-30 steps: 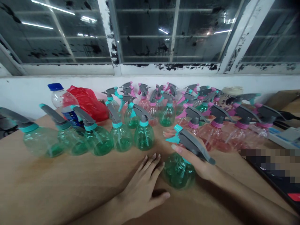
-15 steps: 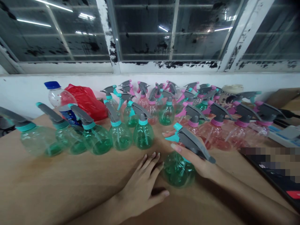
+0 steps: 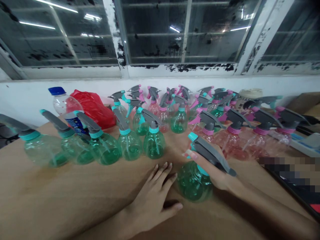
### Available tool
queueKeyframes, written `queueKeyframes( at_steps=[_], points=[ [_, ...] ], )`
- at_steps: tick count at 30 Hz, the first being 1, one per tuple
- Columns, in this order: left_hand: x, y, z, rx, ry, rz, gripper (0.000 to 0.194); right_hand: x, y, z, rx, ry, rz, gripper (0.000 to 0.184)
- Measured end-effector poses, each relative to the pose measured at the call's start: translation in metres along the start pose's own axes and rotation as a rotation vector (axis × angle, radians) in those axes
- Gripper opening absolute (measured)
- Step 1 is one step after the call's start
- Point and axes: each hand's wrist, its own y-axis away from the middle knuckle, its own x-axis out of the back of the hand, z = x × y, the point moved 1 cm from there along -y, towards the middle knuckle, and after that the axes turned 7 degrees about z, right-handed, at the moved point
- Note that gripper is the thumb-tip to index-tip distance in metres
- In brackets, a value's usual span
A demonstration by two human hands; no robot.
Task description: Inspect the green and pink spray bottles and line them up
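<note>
My right hand (image 3: 212, 166) is wrapped around the neck and trigger of a green spray bottle (image 3: 193, 183) with a grey and turquoise head. The bottle stands on the wooden table (image 3: 95, 200), its nozzle towards the left. My left hand (image 3: 157, 193) lies flat on the table just left of that bottle, fingers spread, holding nothing. Beyond it stands another green spray bottle (image 3: 154, 145), at the right end of a row of green ones with turquoise collars. Behind my right hand, pink spray bottles (image 3: 232, 143) form a row to the right.
More green and pink spray bottles (image 3: 178, 121) crowd along the wall. A blue-capped plastic bottle (image 3: 65, 105) and a red plastic bag (image 3: 96, 110) are at the back left. A dark flat object (image 3: 287, 186), partly pixelated, lies at the right edge near a white power strip (image 3: 306, 143).
My right fingers have drawn in on the turquoise trigger, which now sits closer to the spray head. My left hand has stayed flat. The view has shifted slightly.
</note>
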Motion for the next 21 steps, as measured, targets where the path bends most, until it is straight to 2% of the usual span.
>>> queueKeyframes(
  at_steps=[3,9,21],
  points=[
    [-0.0005,0.0011,0.0,-0.004,0.001,-0.007,0.068,-0.0001,-0.0004,-0.0023,0.007,-0.021,-0.032,0.009],
    [-0.0007,0.0018,-0.0011,-0.008,0.007,0.016,0.065,-0.0004,-0.0048,-0.009,-0.038,-0.109,-0.108,0.024],
    [-0.0007,0.0008,-0.0004,-0.005,0.026,0.038,0.064,0.0,-0.0035,-0.0067,-0.039,-0.11,-0.113,0.023]
  ],
)
